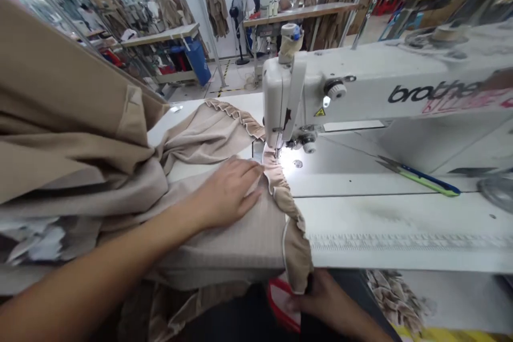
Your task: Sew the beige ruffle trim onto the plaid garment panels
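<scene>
My left hand [228, 189] lies flat on the beige fabric [240, 235], its fingers stretched out beside the seam, left of the needle. A gathered ruffle [286, 200] with a pale edge runs from behind the sewing machine [280, 96], under its lit presser foot [277, 152], and down over the table's front edge. There my right hand [324, 296] pinches the ruffle's lower end, below the table top; some fingers are hidden. Just left of that hand is a blurred red and white item [282, 299], which I cannot identify.
Thread snips [419, 175] with green and blue handles lie right of the needle. A measuring scale [401, 241] runs along the table's front. More beige fabric [64, 117] rises at left. Bundled trim [396, 296] sits low at right. Other people work at machines behind.
</scene>
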